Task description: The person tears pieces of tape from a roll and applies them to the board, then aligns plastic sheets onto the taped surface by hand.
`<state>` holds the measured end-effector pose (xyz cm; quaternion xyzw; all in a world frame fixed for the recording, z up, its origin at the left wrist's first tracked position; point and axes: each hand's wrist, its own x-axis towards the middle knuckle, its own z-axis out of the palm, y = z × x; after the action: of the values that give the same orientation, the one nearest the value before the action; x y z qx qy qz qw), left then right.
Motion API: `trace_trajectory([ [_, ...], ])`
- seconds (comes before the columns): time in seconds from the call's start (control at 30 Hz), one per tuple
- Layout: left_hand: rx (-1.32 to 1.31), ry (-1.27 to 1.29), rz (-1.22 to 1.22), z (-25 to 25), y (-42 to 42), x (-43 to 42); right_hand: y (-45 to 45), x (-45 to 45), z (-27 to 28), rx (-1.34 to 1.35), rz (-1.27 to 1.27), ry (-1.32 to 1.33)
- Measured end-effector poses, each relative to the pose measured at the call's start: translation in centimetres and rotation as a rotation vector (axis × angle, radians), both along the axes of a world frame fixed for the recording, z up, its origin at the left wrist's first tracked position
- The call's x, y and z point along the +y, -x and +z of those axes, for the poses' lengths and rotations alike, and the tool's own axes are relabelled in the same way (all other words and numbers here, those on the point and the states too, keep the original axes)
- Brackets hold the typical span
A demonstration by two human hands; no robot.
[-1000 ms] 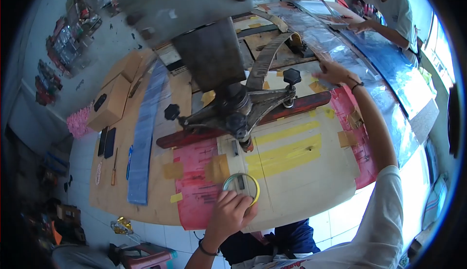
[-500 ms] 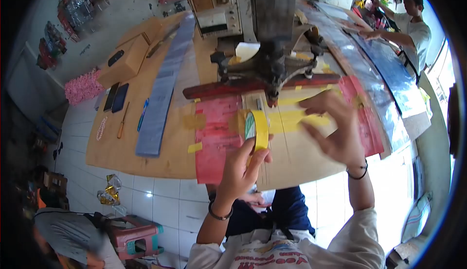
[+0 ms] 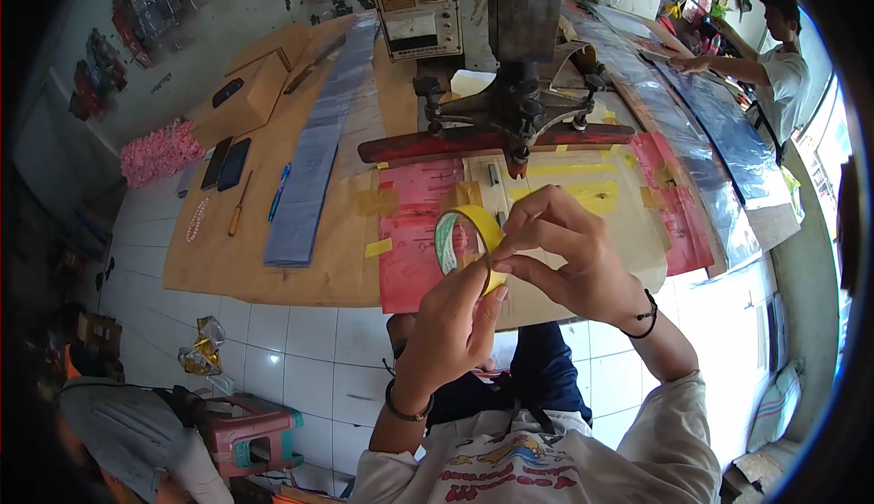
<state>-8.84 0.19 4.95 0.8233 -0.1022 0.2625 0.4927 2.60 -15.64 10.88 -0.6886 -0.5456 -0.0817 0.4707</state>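
My left hand (image 3: 451,322) grips a roll of yellow tape (image 3: 489,224) from below, its fingers closed round the lower rim. The green-and-white inner core faces left. My right hand (image 3: 578,258) is closed in a pinch at the right side of the roll, thumb and forefinger meeting on the tape's edge. Whether a loose tape end is between those fingertips is too small to see. Under both hands lies a tan board (image 3: 628,231) with yellow tape strips, and a red sheet (image 3: 414,272) is on its left.
Over the board stands a press head with a dark red bar (image 3: 410,147). Clear plastic strips (image 3: 309,176), a screwdriver (image 3: 238,208), a pen (image 3: 279,193) and phones (image 3: 235,162) lie at left. A co-worker (image 3: 783,76) stands at far right; another person (image 3: 127,431) is low left.
My right hand has come in from the right and down to the tape roll, its spread fingers now pinched. The roll has turned, showing more of its core.
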Motion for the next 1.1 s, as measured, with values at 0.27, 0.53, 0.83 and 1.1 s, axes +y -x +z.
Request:
trace_trajectory([
  [0.27, 0.11, 0.115, 0.175, 0.5, 2.0, 0.7, 1.8, 0.2, -1.7, -0.242, 0.025, -0.047],
  [0.53, -0.066, -0.21, 0.354, -0.8, 1.1, 0.8, 2.4, -0.4, -4.1, 0.068, 0.039, -0.042],
  [0.83, 0.087, -0.511, 0.239, -0.4, 1.8, 0.4, 1.9, -0.5, -4.0, 0.245, 0.011, 0.179],
  [1.1, 0.181, -0.675, 0.174, -1.4, 1.5, -0.8, 0.2, -1.9, -4.1, 0.251, -0.001, 0.387],
])
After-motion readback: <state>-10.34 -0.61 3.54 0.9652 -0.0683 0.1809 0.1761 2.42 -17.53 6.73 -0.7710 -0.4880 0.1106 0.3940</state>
